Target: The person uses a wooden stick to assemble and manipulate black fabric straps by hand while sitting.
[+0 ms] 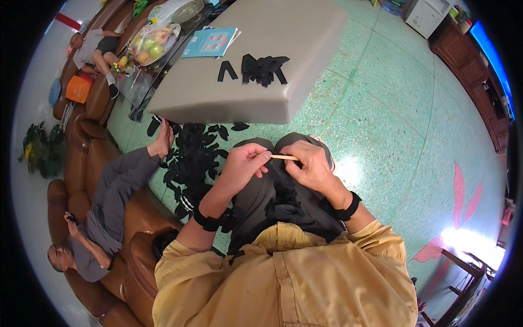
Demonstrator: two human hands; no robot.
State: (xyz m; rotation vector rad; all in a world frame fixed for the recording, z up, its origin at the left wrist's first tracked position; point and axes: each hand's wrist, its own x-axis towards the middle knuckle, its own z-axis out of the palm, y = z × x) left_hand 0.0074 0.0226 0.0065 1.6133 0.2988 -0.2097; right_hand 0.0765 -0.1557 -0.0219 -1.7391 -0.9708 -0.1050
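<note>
Shirt (283, 272) at six, hands (241, 166) pinching a stick (284, 157); strips (264, 70) on bench (239, 106) at twelve, black heap (190, 147) at ten: midway, I'd guess

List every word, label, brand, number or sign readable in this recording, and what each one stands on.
No text can be quoted from this view.
Blue booklet on the beige padded bench: cover print too small to read.
Screen at the right edge: blue glow, no lettering discernible.
Thin tan stick held in the left hand and right hand: no lettering visible.
</note>
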